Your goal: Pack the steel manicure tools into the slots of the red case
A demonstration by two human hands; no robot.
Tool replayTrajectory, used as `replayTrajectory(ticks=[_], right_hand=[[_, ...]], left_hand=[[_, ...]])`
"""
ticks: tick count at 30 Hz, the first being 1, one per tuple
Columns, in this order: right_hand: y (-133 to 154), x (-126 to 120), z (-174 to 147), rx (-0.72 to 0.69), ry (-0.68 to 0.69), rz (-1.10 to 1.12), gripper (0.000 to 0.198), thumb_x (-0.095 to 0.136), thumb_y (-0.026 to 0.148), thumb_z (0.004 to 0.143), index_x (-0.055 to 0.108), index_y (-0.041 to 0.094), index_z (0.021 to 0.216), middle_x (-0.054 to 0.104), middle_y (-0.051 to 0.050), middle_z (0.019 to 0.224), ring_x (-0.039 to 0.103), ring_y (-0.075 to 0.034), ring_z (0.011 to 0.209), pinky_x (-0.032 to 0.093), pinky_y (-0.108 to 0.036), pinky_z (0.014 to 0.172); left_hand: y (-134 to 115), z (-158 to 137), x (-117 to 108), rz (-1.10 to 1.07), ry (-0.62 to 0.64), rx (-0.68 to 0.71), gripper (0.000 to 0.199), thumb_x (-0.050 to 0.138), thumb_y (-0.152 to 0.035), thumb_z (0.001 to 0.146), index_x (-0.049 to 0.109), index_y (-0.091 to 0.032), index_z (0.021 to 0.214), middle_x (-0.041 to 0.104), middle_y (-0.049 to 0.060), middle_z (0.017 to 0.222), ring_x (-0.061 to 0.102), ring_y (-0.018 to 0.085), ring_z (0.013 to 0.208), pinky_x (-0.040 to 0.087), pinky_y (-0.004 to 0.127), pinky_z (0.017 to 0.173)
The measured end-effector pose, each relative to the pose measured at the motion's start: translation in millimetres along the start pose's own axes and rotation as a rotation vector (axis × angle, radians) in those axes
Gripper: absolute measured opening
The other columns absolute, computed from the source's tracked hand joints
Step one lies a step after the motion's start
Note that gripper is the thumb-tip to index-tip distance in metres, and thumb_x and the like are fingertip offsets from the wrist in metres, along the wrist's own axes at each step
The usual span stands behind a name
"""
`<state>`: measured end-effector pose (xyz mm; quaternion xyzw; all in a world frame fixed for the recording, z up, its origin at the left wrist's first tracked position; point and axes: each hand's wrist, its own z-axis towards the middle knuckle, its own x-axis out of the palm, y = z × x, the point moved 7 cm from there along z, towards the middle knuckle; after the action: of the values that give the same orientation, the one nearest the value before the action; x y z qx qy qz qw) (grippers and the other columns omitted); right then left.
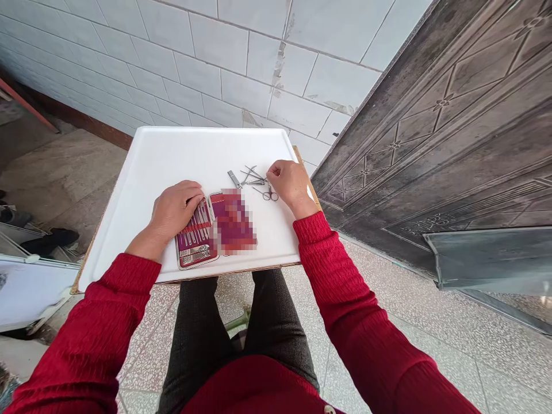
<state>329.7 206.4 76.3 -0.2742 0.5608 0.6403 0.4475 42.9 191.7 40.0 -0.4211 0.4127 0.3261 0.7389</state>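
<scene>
At the left of the white tabletop (149, 158), the left hand (175, 208) lies over the upper left corner of an open manicure case (190, 229), its fingers loosely bent together and the thumb tucked near them; I cannot tell whether it grips the edge or only rests there. Just below and to the right of that hand, the case's left half shows a row of slim tools (202, 216) under a red band, with nail clippers (196, 253) along the bottom. The case's right half (235, 221), mostly pixelated, lies between the two hands, nearer the left. Beyond its top edge sits a loose silver clipper (234, 179), then crossed metal nippers (253, 173), their ends reaching towards the right hand, and small scissors (269, 195) just below that hand's fingertips. Farthest right, the right hand (290, 183) is nearly closed, thumb and forefinger drawn together beside the nippers; whether anything is pinched there I cannot tell
</scene>
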Motion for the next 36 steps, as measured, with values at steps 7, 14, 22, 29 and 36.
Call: replayTrajectory(ticks=[7, 14, 22, 29, 36], right_hand=[[7.1, 13.8, -4.0, -0.033, 0.210, -0.038, 0.012, 0.067, 0.021, 0.086, 0.075, 0.020, 0.076, 0.073, -0.004, 0.076, 0.062, -0.019, 0.073, 0.039, -0.029, 0.063], [14.3, 24.2, -7.7, -0.097, 0.337, -0.191, 0.010, 0.069, 0.013, 0.082, 0.077, 0.019, 0.081, 0.078, -0.006, 0.088, 0.064, -0.020, 0.079, 0.040, -0.029, 0.064], [22.2, 27.5, -9.7, -0.143, 0.353, -0.278, 0.011, 0.065, 0.015, 0.088, 0.075, 0.018, 0.083, 0.077, -0.010, 0.092, 0.066, -0.024, 0.082, 0.038, -0.031, 0.065], [21.6, 22.7, -7.7, -0.139, 0.261, -0.030, 0.011, 0.061, 0.009, 0.087, 0.068, 0.017, 0.083, 0.072, -0.006, 0.078, 0.063, -0.020, 0.074, 0.041, -0.030, 0.069], [18.3, 40.1, -10.1, -0.053, 0.337, 0.598, 0.024, 0.062, 0.007, 0.081, 0.064, 0.019, 0.102, 0.061, 0.007, 0.060, 0.060, -0.015, 0.058, 0.046, -0.027, 0.062]], left_hand=[[2.1, 0.5, 2.0, 0.005, -0.002, 0.021, 0.037, 0.045, -0.037, 0.102, 0.079, -0.025, 0.099, 0.077, 0.003, 0.128, 0.069, 0.027, 0.122, 0.056, 0.039, 0.097], [1.7, 1.0, 2.1, 0.007, 0.003, 0.022, 0.036, 0.045, -0.038, 0.102, 0.079, -0.025, 0.100, 0.077, 0.003, 0.128, 0.068, 0.027, 0.123, 0.056, 0.039, 0.098], [0.3, 0.8, 1.1, -0.014, -0.010, 0.021, 0.037, 0.045, -0.039, 0.102, 0.079, -0.024, 0.099, 0.077, 0.004, 0.128, 0.069, 0.028, 0.123, 0.056, 0.042, 0.099], [0.2, 1.1, 1.1, -0.025, -0.002, 0.017, 0.035, 0.047, -0.038, 0.102, 0.079, -0.025, 0.100, 0.077, 0.005, 0.128, 0.069, 0.028, 0.123, 0.056, 0.043, 0.101], [-1.8, 1.1, 0.5, -0.024, -0.003, 0.024, 0.036, 0.045, -0.038, 0.101, 0.079, -0.025, 0.097, 0.077, 0.004, 0.126, 0.069, 0.029, 0.123, 0.056, 0.043, 0.101]])
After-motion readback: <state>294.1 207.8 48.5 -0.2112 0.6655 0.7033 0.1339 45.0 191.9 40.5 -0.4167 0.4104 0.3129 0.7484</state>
